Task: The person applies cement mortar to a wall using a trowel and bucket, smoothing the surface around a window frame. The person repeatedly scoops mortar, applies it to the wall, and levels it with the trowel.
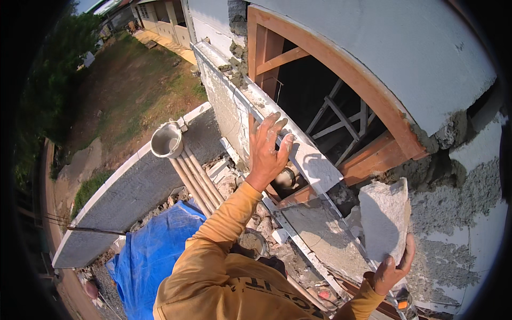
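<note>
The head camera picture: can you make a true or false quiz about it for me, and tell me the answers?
1. The right hand is holding a pale block. True.
2. The left hand is squeezed into a fist. False: its fingers are spread.
3. The tarp is red. False: it is blue.
4. The bucket is farther left in the picture than the left hand. True.
5. The window frame is bright green. False: it is orange-brown.
6. Both sleeves are orange-yellow. True.
</note>
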{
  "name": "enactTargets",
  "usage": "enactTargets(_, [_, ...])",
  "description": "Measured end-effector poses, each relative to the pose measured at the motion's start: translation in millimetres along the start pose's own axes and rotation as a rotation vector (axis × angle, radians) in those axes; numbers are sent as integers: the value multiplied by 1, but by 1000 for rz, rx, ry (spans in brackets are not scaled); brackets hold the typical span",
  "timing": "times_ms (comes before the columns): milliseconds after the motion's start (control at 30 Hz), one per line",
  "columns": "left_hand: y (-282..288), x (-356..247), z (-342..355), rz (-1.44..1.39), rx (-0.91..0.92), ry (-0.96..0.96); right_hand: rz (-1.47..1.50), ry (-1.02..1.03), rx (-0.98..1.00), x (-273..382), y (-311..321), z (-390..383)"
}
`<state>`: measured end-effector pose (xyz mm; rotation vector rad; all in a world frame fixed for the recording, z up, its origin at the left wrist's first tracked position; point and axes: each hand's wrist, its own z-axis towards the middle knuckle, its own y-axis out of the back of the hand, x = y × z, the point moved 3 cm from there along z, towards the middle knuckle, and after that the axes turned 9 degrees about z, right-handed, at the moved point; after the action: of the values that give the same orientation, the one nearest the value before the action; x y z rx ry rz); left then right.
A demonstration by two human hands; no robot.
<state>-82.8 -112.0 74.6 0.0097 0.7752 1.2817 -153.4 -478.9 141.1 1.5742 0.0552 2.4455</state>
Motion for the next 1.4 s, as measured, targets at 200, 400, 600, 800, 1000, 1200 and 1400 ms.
enactTargets(200, [-50, 139, 18, 96, 455, -209, 18, 93, 169, 44, -196, 58])
enactTargets(400, [-48, 151, 27, -80, 635, -220, -58, 131, 288, 58, -361, 91])
enactTargets(600, [-40, 160, 39, -119, 751, -230, -257, 315, 391, 70, -450, 120])
enactTargets(800, [-36, 162, 45, -118, 870, -301, -371, 558, 395, 74, -483, 136])
enactTargets(1000, [-16, 198, 69, -1133, 569, 655, -464, 560, 468, 65, -497, 132])
enactTargets(1200, [27, 200, 203, -1304, 112, 1169, -419, 807, 543, 58, -516, 140])
enactTargets(1400, [-5, 242, 255, -1486, -58, 943, -460, 701, 443, 68, -503, 135])
